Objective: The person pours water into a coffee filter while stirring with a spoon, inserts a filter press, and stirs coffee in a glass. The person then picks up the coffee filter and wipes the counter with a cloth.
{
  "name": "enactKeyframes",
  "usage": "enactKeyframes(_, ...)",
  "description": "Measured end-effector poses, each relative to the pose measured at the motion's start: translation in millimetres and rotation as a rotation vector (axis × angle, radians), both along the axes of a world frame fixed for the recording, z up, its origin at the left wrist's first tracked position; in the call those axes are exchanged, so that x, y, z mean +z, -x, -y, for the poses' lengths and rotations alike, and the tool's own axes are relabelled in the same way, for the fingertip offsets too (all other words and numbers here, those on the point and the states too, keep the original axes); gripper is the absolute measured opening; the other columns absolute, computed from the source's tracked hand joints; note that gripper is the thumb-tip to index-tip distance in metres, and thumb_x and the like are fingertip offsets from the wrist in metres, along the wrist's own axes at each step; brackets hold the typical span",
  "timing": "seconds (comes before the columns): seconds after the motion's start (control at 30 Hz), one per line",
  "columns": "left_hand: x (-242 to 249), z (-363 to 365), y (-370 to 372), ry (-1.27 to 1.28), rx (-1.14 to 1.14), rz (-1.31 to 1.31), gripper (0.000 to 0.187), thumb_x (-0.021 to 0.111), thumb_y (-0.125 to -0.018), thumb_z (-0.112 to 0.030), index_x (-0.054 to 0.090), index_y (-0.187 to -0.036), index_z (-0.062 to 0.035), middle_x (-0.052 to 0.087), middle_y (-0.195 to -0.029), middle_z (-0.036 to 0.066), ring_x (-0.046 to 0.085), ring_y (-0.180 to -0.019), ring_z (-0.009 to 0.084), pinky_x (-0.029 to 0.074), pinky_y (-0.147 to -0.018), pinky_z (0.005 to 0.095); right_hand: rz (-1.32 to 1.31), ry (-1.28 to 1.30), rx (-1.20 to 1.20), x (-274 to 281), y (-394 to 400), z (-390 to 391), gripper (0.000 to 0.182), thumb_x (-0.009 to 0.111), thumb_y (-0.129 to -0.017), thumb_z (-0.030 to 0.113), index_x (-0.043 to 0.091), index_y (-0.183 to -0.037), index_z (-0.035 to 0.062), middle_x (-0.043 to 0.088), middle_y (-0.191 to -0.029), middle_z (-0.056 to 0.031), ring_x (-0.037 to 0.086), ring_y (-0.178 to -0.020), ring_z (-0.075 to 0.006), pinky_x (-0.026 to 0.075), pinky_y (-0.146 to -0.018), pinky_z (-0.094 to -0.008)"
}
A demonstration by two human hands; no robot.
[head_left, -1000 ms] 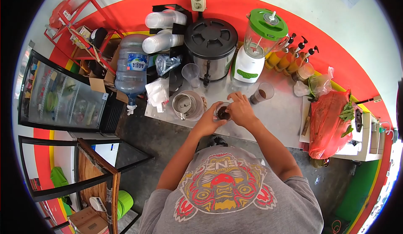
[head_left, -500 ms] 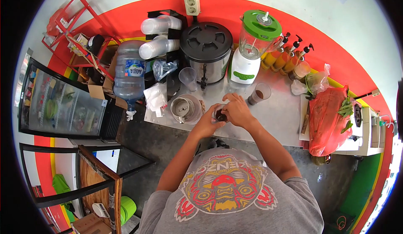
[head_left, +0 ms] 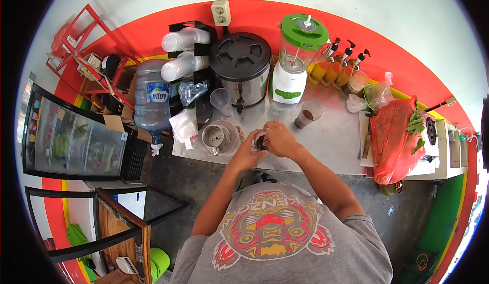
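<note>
My left hand point(head_left: 244, 155) wraps round a small clear cup point(head_left: 259, 141) with something dark brown in it, near the counter's front edge. My right hand point(head_left: 281, 140) is at the cup's opening with its fingers bent together; whatever they pinch is hidden. To the left of my left hand, a metal strainer cup point(head_left: 216, 137) sits in a clear plastic container point(head_left: 233, 144). A clear cup point(head_left: 308, 115) with dark liquid at the bottom stands beyond my right hand. Another clear plastic cup point(head_left: 221, 101) stands behind the strainer.
A steel drink dispenser point(head_left: 242, 75) and a green-lidded blender point(head_left: 293, 65) stand at the back. Pump bottles point(head_left: 336, 72) line the wall. A red plastic bag point(head_left: 395, 139) lies to the right. Stacked plastic cups point(head_left: 186, 52) and a water jug point(head_left: 153, 98) are on the left.
The fingers of my right hand have drawn closer together over the cup. My left hand still holds the cup. The whole view has shifted a little.
</note>
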State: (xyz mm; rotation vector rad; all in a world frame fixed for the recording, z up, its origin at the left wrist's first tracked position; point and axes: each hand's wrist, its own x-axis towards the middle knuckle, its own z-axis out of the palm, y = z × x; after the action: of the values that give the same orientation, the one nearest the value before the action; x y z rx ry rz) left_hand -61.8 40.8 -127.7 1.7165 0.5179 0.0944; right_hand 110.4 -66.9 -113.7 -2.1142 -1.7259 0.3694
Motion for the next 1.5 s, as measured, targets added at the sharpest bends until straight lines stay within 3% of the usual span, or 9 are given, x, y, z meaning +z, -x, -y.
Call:
enactKeyframes(0.27,-12.3,0.9,-0.4,-0.036,0.033,0.062,0.085,0.085,-0.088,-0.018,0.04,-0.159,-0.0072,0.057,-0.151,0.019,0.061,-0.134,0.0303,0.053,-0.107,0.0432,0.087,0.036,-0.093,-4.4,7.7,-8.4,0.019,0.077,-0.083,0.014,0.079,-0.098,0.0023,0.063,-0.123,-0.0124,0.056,-0.12,-0.0337,0.048,-0.102,-0.0443)
enactKeyframes(0.33,-14.4,3.4,1.5,-0.065,0.043,0.079,0.085,0.084,-0.089,-0.018,0.039,-0.16,-0.0072,0.056,-0.152,0.02,0.061,-0.134,0.0309,0.053,-0.107,0.0424,-0.071,0.08,-0.089,-3.8,5.5,-6.7,0.018,0.077,-0.085,0.014,0.079,-0.096,0.001,0.062,-0.122,-0.0119,0.054,-0.12,-0.033,0.047,-0.101,-0.0436)
enactKeyframes(0.43,-14.3,2.6,2.2,-0.025,0.044,0.086,0.085,0.084,-0.089,-0.018,0.04,-0.16,-0.0072,0.056,-0.152,0.02,0.061,-0.134,0.031,0.053,-0.106,0.0417,0.002,-0.095,-0.164,0.9,10.7,2.6,0.017,0.077,-0.085,0.015,0.079,-0.094,0.0001,0.061,-0.121,-0.0111,0.053,-0.122,-0.0323,0.046,-0.101,-0.0431)
enactKeyframes(0.57,-8.7,3.1,2.5,-0.032,0.051,0.096,0.084,0.084,-0.088,-0.018,0.04,-0.159,-0.0072,0.056,-0.153,0.019,0.06,-0.135,0.0307,0.053,-0.105,0.0417,0.056,0.022,-0.15,5.2,18.1,3.7,0.014,0.078,-0.085,0.016,0.08,-0.089,0.0028,0.06,-0.122,-0.0102,0.052,-0.123,-0.0313,0.046,-0.101,-0.0433)
enactKeyframes(0.73,-10.9,2.7,1.6,-0.038,0.035,0.038,0.085,0.083,-0.09,-0.013,0.039,-0.161,-0.0079,0.052,-0.156,0.014,0.063,-0.125,0.0214,0.053,-0.106,0.0374,0.044,-0.082,-0.151,1.4,14.8,2.1,0.011,0.079,-0.084,0.015,0.081,-0.081,0.0049,0.06,-0.126,-0.0103,0.052,-0.124,-0.0304,0.046,-0.1,-0.0435)
enactKeyframes(0.93,-9.8,1.3,2.5,0.045,0.026,0.035,0.085,0.083,-0.089,-0.016,0.039,-0.161,-0.0072,0.051,-0.157,0.015,0.059,-0.134,0.0246,0.051,-0.108,0.0405,-0.053,-0.103,-0.175,-12.6,7.7,6.8,0.01,0.077,-0.085,0.011,0.082,-0.084,0.003,0.063,-0.12,-0.0122,0.055,-0.12,-0.0333,0.047,-0.101,-0.0435)
enactKeyframes(1.27,-5.5,2.6,-3.5,0.038,0.049,0.028,0.086,0.085,-0.087,-0.016,0.04,-0.159,-0.0051,0.055,-0.153,0.02,0.057,-0.139,0.0306,0.051,-0.109,0.0419,-0.231,-0.344,-0.286,46.4,1.3,36.5,0.012,0.076,-0.087,0.008,0.08,-0.085,-0.0038,0.063,-0.117,-0.0155,0.057,-0.11,-0.0359,0.049,-0.098,-0.0447)
enactKeyframes(1.43,-8.3,6.6,-5.0,-0.333,0.019,0.067,0.097,0.091,-0.079,-0.025,0.039,-0.157,-0.0017,0.057,-0.148,0.025,0.059,-0.135,0.0353,0.047,-0.112,0.044,-0.083,-0.438,-0.33,79.3,10.6,51.6,0.009,0.076,-0.088,0.005,0.079,-0.09,-0.0033,0.062,-0.117,-0.0151,0.057,-0.11,-0.0357,0.049,-0.097,-0.0448)
enactKeyframes(1.5,2.7,10.7,-4.3,-0.29,0.013,0.073,0.096,0.092,-0.078,-0.026,0.04,-0.156,-0.0016,0.057,-0.148,0.024,0.058,-0.136,0.035,0.046,-0.113,0.0436,-0.106,-0.457,-0.365,87.6,16.0,56.1,0.009,0.076,-0.088,0.005,0.079,-0.091,-0.0032,0.062,-0.117,-0.015,0.058,-0.11,-0.0357,0.049,-0.096,-0.045)
